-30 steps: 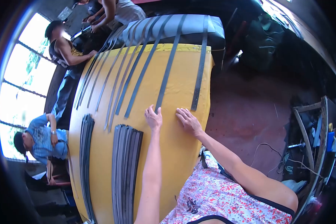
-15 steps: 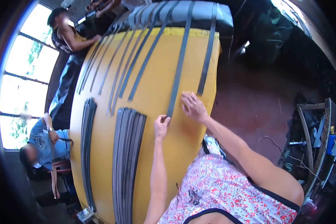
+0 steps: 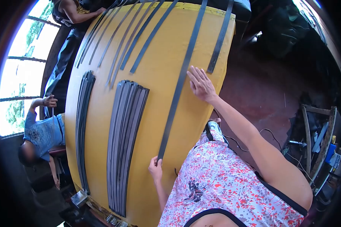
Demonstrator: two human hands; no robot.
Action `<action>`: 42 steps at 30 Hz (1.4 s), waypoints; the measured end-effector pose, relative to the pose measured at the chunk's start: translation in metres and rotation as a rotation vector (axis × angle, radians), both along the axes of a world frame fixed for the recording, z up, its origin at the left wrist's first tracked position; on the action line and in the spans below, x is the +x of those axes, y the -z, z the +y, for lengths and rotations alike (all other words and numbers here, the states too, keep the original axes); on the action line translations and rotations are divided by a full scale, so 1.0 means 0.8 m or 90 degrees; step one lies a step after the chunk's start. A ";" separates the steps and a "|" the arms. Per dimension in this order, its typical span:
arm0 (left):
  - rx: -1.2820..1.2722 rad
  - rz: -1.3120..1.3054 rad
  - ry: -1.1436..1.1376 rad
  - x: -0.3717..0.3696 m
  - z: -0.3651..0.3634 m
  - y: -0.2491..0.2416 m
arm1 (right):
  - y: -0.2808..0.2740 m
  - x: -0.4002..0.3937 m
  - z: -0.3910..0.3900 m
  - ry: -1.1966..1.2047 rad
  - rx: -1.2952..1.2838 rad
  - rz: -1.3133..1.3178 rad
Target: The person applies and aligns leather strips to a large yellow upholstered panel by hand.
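Observation:
A long dark strip [image 3: 178,87] runs down the yellow tabletop [image 3: 166,60] from its far edge. Its near end is pinched between the thumb and fingers of my left hand [image 3: 155,167], low on the table. My right hand [image 3: 202,84] reaches over the table's right part with fingers stretched out, fingertips right at the strip's edge. Just beyond those fingers is the end of a shorter dark strip [image 3: 219,41]. Left of my left hand lies a wide bundle of grey-black strips [image 3: 127,140], and farther left a narrower bundle of dark strips [image 3: 83,128].
More dark strips [image 3: 149,39] hang over the far edge onto the table. A person in a blue shirt [image 3: 45,130] is at the left side, another person [image 3: 74,15] at the far left corner. A wooden frame with tools [image 3: 308,132] stands on the right.
My left hand has drawn the strip's end toward me, so more of it lies on the table. My right hand stays near the strip. The view has tilted down.

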State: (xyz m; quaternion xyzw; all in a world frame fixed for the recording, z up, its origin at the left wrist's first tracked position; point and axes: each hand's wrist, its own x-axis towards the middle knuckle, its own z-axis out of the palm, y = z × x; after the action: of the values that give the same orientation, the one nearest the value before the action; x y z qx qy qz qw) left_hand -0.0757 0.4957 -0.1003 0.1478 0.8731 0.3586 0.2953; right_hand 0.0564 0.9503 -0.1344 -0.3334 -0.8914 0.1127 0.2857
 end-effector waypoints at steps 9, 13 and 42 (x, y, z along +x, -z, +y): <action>-0.136 -0.048 -0.077 0.002 -0.194 -0.011 | -0.001 0.001 -0.003 -0.003 0.023 -0.021; -0.196 -0.032 -0.117 0.005 -0.258 -0.020 | -0.002 0.001 -0.003 -0.005 0.019 -0.023; -0.366 0.228 -0.269 -0.005 -0.451 -0.012 | 0.005 -0.001 0.001 -0.020 0.025 -0.031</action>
State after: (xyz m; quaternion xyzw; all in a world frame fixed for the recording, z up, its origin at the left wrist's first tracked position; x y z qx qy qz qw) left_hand -0.0798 0.1345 -0.0910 -0.0635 0.9868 0.1207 0.0872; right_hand 0.0559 0.9510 -0.1382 -0.3159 -0.9054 0.0912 0.2685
